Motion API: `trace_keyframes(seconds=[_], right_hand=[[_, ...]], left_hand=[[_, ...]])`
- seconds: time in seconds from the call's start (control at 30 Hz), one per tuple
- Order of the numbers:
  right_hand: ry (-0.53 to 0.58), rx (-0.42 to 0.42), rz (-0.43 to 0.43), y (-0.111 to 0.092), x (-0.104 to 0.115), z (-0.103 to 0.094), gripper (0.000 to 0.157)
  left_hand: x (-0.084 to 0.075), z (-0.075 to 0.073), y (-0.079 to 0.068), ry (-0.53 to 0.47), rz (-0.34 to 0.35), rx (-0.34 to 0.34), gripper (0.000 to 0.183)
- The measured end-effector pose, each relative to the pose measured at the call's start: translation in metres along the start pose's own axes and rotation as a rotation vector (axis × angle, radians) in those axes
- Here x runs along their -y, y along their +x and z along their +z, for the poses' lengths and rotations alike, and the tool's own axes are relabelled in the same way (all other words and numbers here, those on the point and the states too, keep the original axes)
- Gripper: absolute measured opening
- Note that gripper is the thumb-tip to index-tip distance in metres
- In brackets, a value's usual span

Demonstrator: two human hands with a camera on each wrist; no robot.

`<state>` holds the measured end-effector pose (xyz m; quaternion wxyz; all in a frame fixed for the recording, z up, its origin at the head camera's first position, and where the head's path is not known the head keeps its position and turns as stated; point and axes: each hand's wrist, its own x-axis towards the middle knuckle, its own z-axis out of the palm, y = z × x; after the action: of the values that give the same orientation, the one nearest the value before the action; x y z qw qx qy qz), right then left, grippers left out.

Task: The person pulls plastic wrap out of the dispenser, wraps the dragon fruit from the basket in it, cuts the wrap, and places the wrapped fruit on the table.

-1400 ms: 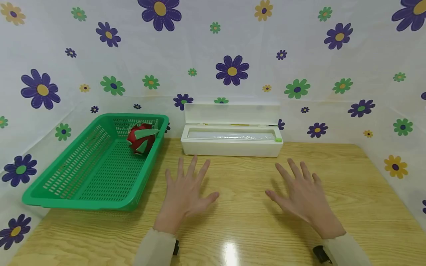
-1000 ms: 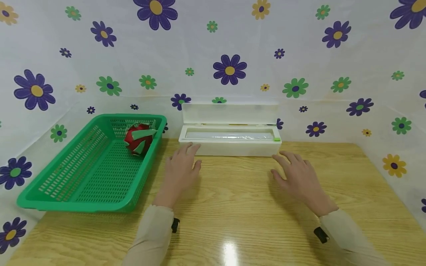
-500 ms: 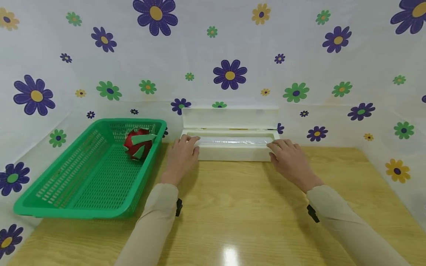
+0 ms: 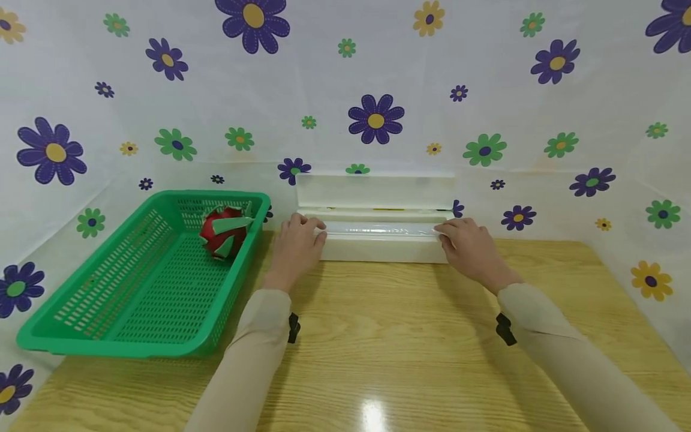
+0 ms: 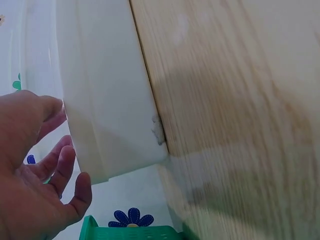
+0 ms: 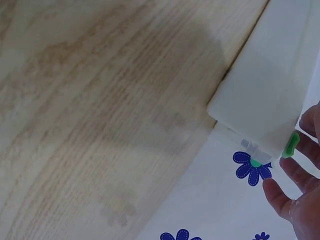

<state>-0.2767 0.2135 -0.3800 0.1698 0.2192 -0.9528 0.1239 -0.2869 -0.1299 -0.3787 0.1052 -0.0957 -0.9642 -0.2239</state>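
A long white cling film dispenser box (image 4: 383, 249) stands at the back of the table with its lid (image 4: 375, 192) raised. The roll of clear film (image 4: 378, 229) lies inside. My left hand (image 4: 296, 249) is at the left end, thumb and index fingertips right at the front rim, other fingers bent over the end. My right hand (image 4: 471, 247) mirrors it at the right end; in the right wrist view its fingers (image 6: 300, 175) lie beside a green slider (image 6: 291, 145) on the rim. I cannot tell whether either hand pinches the film edge.
A green plastic basket (image 4: 113, 348) stands on the left, with a red dragon fruit (image 4: 224, 233) with green scales in its far right corner. A wooden table (image 4: 388, 336) lies in front of the box. Behind hangs a white flower-patterned cloth (image 4: 410, 66).
Both hands have moved forward from above the table to the two ends of the box, and their spread fingers have bent at its rim. In the last half second they have barely moved.
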Motion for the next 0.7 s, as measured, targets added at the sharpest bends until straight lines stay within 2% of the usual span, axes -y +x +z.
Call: trace_keyframes(seconds=[0.17,0.37,0.5,0.7], right_hand=[[0.048,0.034,0.006,0.006,-0.005,-0.004,0.023],[0.098,0.059,0.02,0.014,-0.006,-0.003,0.022],[0.127,0.097,0.054,0.019,-0.004,-0.004,0.026],[0.127,0.107,0.046,0.027,-0.002,-0.004,0.021]], left_hand=[[-0.003,0.0,0.006,-0.036,-0.055,0.004,0.026],[-0.005,0.002,0.012,-0.066,-0.115,-0.044,0.025],[-0.008,0.003,0.017,-0.058,-0.126,-0.067,0.025],[-0.012,0.003,0.026,-0.042,-0.133,-0.094,0.024]])
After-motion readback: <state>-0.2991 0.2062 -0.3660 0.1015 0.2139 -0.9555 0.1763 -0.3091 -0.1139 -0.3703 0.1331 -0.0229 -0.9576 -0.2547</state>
